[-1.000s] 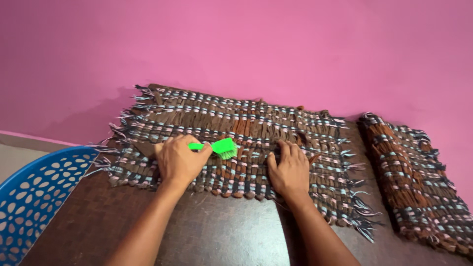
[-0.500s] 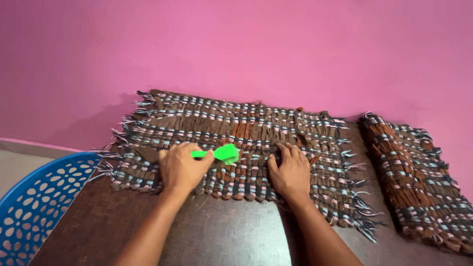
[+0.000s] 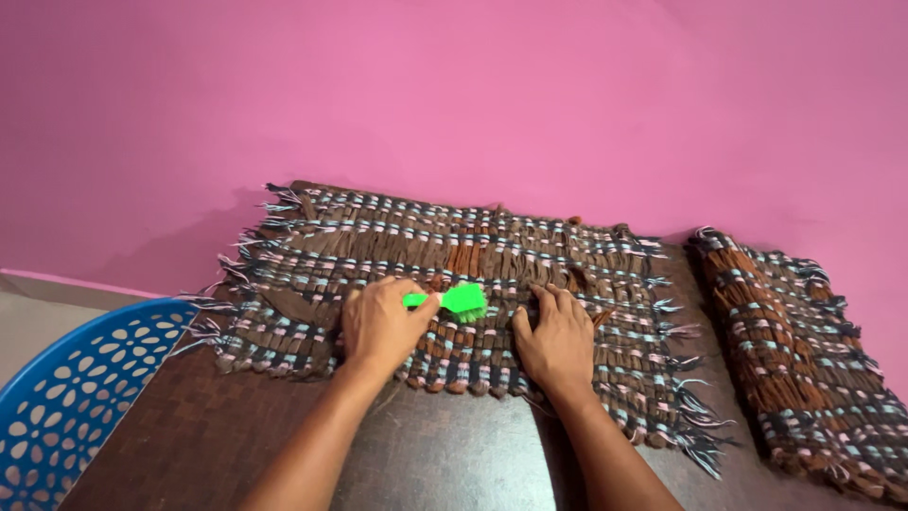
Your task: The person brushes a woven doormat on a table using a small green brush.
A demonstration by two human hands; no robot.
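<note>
A brown woven mat [image 3: 397,241] with blue and pink threads and fringed ends lies flat on the dark table [image 3: 445,454]. My left hand [image 3: 383,324] grips the handle of a small bright green brush [image 3: 454,301], whose bristles rest on the middle of the mat. My right hand [image 3: 556,339] lies flat on the mat just right of the brush, fingers spread, pressing the mat down.
A second, similar mat [image 3: 804,360] lies at the table's right side. A blue perforated plastic basket [image 3: 71,388] sits at the lower left, past the table's edge. A pink wall [image 3: 454,95] rises directly behind the table.
My left hand has carried the green brush to the right along the mat, closer to my right hand. My right hand has stayed pressed in place.
</note>
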